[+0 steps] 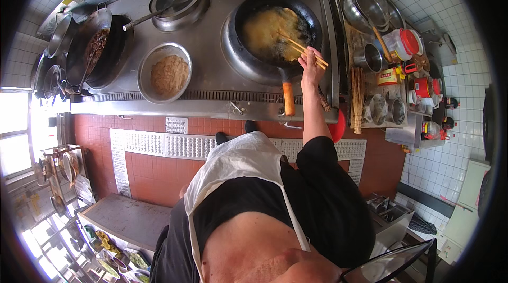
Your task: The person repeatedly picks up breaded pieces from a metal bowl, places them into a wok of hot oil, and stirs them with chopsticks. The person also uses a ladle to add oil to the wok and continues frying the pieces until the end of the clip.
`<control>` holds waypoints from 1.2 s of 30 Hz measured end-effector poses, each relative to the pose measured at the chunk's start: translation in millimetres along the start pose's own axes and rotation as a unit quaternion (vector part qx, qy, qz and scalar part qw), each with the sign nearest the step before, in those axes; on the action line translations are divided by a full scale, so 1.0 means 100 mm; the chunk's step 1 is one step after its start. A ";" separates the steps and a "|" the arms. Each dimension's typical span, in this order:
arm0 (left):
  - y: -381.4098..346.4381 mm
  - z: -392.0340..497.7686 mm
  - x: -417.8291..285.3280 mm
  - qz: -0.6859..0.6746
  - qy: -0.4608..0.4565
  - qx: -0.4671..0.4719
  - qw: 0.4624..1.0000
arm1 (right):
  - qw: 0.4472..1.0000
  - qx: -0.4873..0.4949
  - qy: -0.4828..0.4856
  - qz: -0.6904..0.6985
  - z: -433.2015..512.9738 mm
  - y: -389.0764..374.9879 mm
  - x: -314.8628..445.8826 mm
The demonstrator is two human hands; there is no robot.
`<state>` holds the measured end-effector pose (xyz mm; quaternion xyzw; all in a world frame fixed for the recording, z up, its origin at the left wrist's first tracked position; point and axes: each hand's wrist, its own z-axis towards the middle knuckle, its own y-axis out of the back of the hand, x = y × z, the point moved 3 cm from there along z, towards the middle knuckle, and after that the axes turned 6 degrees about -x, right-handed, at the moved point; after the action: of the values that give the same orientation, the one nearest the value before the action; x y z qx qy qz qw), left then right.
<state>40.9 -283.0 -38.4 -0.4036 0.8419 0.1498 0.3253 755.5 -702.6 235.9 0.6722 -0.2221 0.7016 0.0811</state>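
Note:
My right hand [312,64] grips a pair of wooden chopsticks [295,45], whose tips reach into bubbling oil in a black wok [278,66] with a wooden handle. Yellowish pieces of frying food [289,17] show at the oil's far side; steam or foam blurs the rest. To the left of the wok, a metal bowl [142,78] holds a pale, battered-looking mass [170,74]. Only a small bit of my left hand [183,191] seems to show beside the apron, down at my side; its fingers are hidden.
A second wok [115,57] with dark food and a ladle is at the far left. Nested metal basins [174,21] with a ladle sit behind the bowl. On the right, a side counter [349,37] carries a bamboo brush [357,100], strainers, pots and sauce containers. A metal-topped counter [127,219] stands behind me.

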 end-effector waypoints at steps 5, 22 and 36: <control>-0.01 0.01 -0.04 0.000 0.018 -0.010 1.000 | 0.998 -0.035 -0.016 0.052 0.25 -0.16 -0.16; -0.06 -0.07 -0.01 0.007 0.016 -0.002 1.000 | 0.998 -0.053 -0.036 0.029 0.26 0.17 0.05; -0.12 -0.08 -0.27 -0.089 0.072 -0.013 0.993 | 0.989 0.050 0.075 0.116 0.60 -0.50 -0.01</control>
<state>59.5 -279.4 -14.7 -0.4907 0.8218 0.1015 0.2712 830.7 -683.3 245.4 0.5908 -0.2568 0.7646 -0.0181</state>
